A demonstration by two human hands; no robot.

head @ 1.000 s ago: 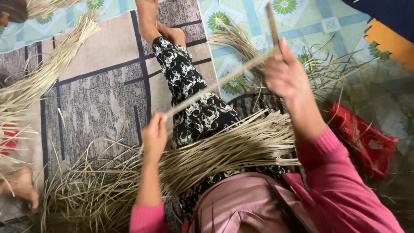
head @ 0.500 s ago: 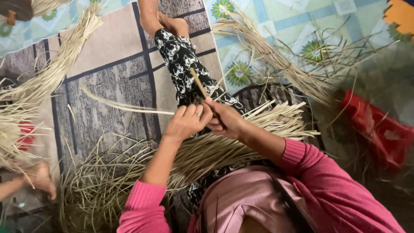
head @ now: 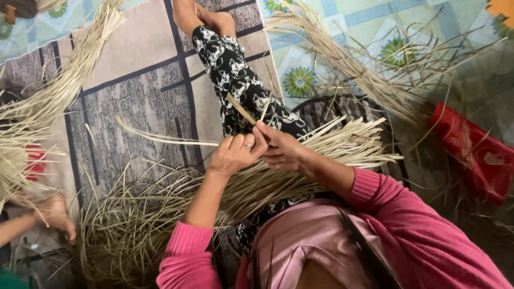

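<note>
My left hand and my right hand meet above my lap, both pinched on one thin pale straw strip. Its short end sticks up from my fingers; a long tail curves off to the left over the mat. A thick bundle of pale straw strips lies across my lap under both hands. My leg in black-and-white patterned trousers stretches away from me. I wear pink sleeves.
A heap of loose straw lies at my left on the grey-and-beige mat. More straw bundles lie at left and upper right. A red object sits at right. Another person's hand is at lower left.
My right hand came down from up high and joined the left one at my lap a second ago. Since then both hands hold the strip close together with little movement.
</note>
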